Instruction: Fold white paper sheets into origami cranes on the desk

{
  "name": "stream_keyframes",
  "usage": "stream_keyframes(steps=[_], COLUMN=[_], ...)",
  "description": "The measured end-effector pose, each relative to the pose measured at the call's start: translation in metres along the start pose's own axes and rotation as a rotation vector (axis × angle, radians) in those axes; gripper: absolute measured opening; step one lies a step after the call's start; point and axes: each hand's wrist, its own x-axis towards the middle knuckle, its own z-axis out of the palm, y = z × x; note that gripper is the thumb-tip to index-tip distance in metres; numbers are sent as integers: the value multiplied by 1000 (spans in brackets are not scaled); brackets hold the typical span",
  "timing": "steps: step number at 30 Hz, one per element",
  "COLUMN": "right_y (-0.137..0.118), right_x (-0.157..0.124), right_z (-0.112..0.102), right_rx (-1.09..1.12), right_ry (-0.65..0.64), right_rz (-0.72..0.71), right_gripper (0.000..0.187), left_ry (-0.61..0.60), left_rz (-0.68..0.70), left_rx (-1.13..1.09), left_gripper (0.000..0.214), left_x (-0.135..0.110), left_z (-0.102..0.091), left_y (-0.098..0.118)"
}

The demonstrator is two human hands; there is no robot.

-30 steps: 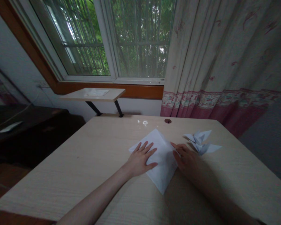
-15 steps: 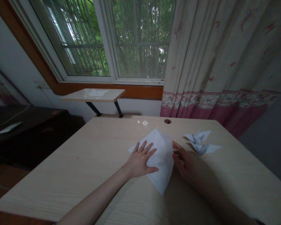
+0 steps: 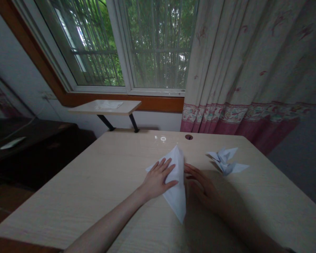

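A white sheet of paper [image 3: 177,168] lies on the desk [image 3: 102,175], its right side raised and bent over toward the left. My left hand [image 3: 159,177] rests flat on the paper with its fingers spread. Against the raised right side is my right hand [image 3: 201,181], its fingers stretched out toward the paper; the fingertips are partly hidden behind the raised edge. To the right of that hand sit folded paper pieces [image 3: 228,161] with pointed wings, like origami cranes.
A small raised shelf [image 3: 131,107] on black legs stands at the desk's back left, with white paper [image 3: 107,105] on it. A round cable hole [image 3: 189,137] is near the back edge. Beyond are a window and a curtain [image 3: 226,112]; a dark table [image 3: 28,137] stands at left.
My right hand has moved left and pushed the paper's right side over, so the sheet looks narrower. My left hand has stayed flat on the paper.
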Motion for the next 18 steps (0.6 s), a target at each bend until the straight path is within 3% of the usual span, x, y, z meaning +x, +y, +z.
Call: stream_keyframes(steps=[12,18], right_y=[-2,6], right_x=[3,2], right_z=[3,9], right_rx=[-241,-293], right_ry=[-206,-278], right_rz=[-145,-200], right_gripper=[57,66], left_ry=[479,691], left_rz=[-290,-272], left_rx=[-667,-731], left_gripper=[48,50], left_x=[10,9], left_z=[8,5], left_y=[-25,-21])
